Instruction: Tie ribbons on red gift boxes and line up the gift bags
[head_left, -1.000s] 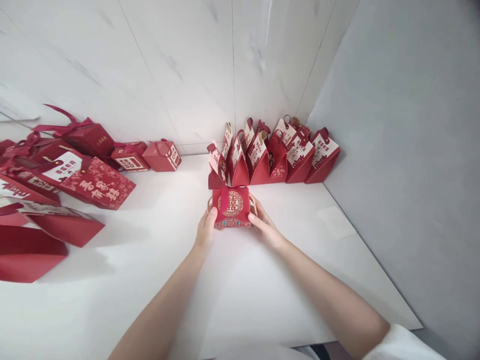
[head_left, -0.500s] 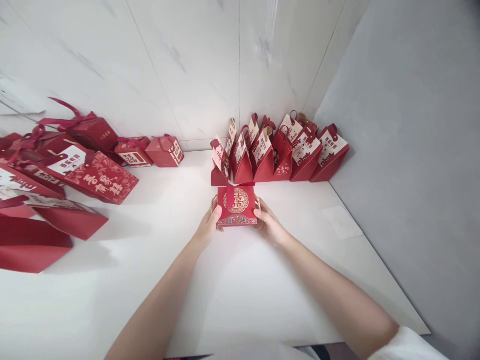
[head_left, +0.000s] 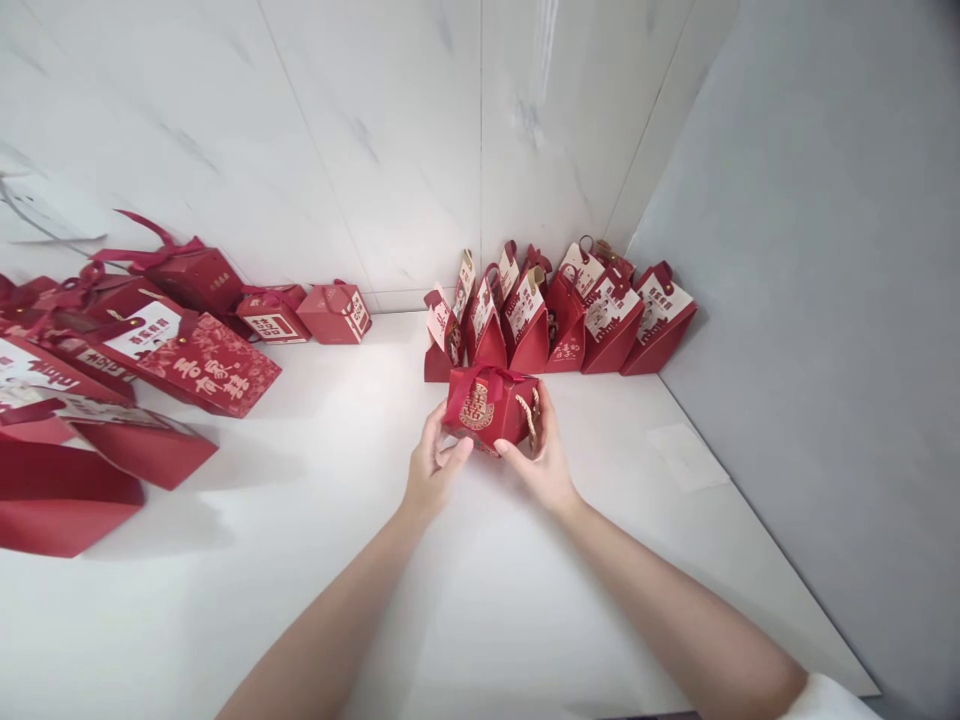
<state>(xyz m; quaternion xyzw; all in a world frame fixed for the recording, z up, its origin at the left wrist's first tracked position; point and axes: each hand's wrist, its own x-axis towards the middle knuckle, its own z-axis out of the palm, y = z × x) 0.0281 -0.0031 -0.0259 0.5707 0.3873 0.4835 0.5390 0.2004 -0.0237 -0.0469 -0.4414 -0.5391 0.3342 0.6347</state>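
A red gift box (head_left: pixel 510 408) with a round gold emblem, a dark red ribbon on top and a twisted gold cord handle is held between both hands, turned at an angle. My left hand (head_left: pixel 433 465) grips its left side, thumb along the front lower edge. On the right side, my right hand (head_left: pixel 544 455) closes round the box near the cord, thumb on the front. Just behind it stands a row of red gift boxes (head_left: pixel 527 340) with pale printed flaps, close to the held box.
At the left lies a cluster of red gift boxes (head_left: pixel 214 362), some with ribbons. Two small red boxes (head_left: pixel 335 312) sit by the marbled wall (head_left: pixel 405 150). A grey wall (head_left: pixel 825 300) borders the white table (head_left: pixel 300 580) on the right.
The gift box has been turned in my hands, so its right side with the cord now shows. Both thumbs have shifted to its lower front.
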